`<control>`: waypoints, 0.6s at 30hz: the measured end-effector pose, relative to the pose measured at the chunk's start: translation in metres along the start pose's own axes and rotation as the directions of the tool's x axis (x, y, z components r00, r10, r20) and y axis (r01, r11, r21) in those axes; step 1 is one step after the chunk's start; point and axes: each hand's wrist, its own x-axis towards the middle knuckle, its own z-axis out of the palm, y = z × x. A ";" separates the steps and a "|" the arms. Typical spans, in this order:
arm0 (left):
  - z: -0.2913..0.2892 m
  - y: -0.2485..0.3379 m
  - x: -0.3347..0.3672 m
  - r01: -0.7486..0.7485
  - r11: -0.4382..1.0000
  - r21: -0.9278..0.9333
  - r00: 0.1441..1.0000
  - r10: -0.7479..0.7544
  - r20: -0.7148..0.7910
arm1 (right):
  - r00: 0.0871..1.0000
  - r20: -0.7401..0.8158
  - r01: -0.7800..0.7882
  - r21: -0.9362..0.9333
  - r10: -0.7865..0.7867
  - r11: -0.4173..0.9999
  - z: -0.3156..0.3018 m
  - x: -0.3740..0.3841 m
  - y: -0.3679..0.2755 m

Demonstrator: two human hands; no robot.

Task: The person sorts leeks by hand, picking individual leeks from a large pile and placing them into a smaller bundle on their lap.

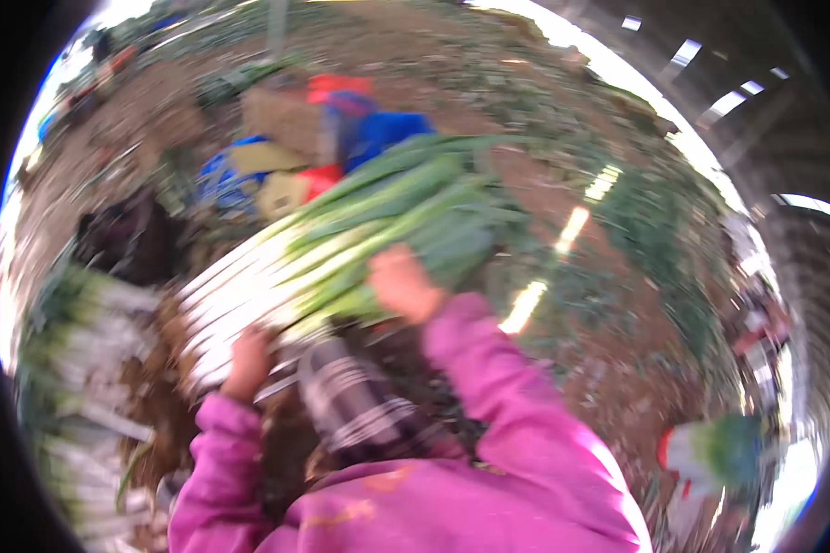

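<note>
Handling a flat row of leeks (341,253) just in front of the body, white ends lower left, green leaves upper right; touching the white stalks with the left hand (249,359) and the leaves with the right hand (404,281), fingers curled, cannot tell clamped from resting through the blur; flanked at left by piled leeks (88,350), backed by a blurred blue bundle (387,134)
</note>
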 end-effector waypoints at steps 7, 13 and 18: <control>-0.037 0.024 0.000 0.004 1.000 0.008 1.000 -0.005 0.017 | 0.997 -0.081 0.006 0.020 -0.004 1.000 0.009 -0.008 0.002; -0.020 0.019 -0.017 -0.023 0.999 -0.023 0.992 0.020 -0.128 | 0.989 0.151 0.011 -0.030 -0.007 0.999 -0.014 0.007 -0.002; 0.001 0.024 -0.027 0.112 0.992 0.049 0.977 -0.101 -0.190 | 0.991 0.112 -0.074 -0.032 0.077 0.997 -0.003 0.002 -0.018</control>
